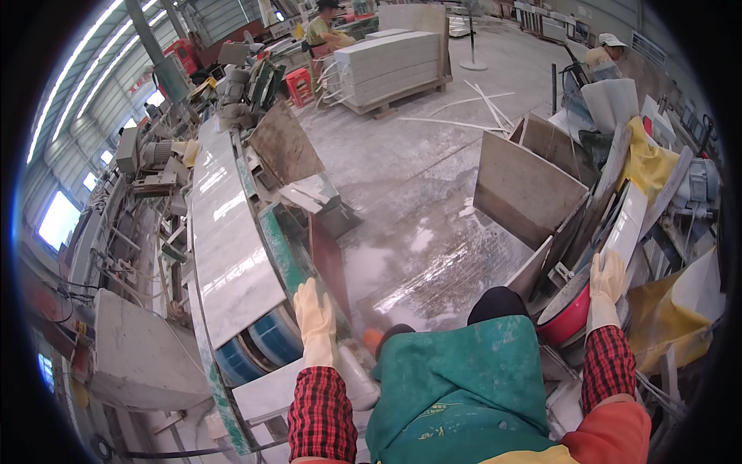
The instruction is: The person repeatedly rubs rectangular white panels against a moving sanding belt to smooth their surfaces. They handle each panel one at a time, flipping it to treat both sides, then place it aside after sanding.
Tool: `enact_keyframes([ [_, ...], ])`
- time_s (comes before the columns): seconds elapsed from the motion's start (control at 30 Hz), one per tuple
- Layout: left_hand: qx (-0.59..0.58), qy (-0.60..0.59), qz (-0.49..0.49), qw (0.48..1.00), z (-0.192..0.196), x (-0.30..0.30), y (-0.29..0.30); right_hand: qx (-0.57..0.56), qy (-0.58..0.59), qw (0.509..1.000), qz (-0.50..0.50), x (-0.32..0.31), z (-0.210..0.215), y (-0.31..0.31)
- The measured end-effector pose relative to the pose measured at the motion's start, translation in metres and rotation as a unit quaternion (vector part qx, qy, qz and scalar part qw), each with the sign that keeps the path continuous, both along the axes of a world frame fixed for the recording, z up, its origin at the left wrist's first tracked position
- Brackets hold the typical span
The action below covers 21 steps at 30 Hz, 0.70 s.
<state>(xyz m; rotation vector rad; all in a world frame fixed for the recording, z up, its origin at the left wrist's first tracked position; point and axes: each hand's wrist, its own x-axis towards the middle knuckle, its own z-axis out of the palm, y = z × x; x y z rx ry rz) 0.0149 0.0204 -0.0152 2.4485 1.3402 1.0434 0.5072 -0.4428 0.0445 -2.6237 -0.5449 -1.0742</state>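
Observation:
My left hand, in a cream rubber glove, rests with fingers stretched out at the green frame edge of a long machine. Beside it, a long polished white stone slab lies on this machine, above blue rollers. On the other side my right hand, gloved the same way, lies over the near end of a narrow white strip, fingers extended. Just below that hand is a red-rimmed roller. Neither hand appears to grip anything, though the undersides of the fingers are hidden.
Brown boards stand at the right, near yellow cloth. A stack of pale slabs sits on a pallet ahead. One co-worker stands beside it, another is at far right. The floor between the machines is wet.

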Motion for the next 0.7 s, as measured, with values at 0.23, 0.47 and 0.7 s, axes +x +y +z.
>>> enact_keyframes([
  [0.23, 0.007, -0.009, -0.001, 1.0, 0.01, 0.007, -0.006, 0.001, -0.05, 0.998, 0.029, -0.001, -0.01, -0.005],
  [0.47, 0.025, -0.021, -0.002, 0.999, 0.01, 0.005, -0.005, 0.0, -0.009, 0.999, 0.034, -0.015, -0.007, 0.0],
  [0.7, 0.006, -0.014, 0.011, 1.0, 0.002, 0.003, -0.003, 0.014, -0.065, 0.995, 0.075, -0.021, -0.009, 0.0],
])
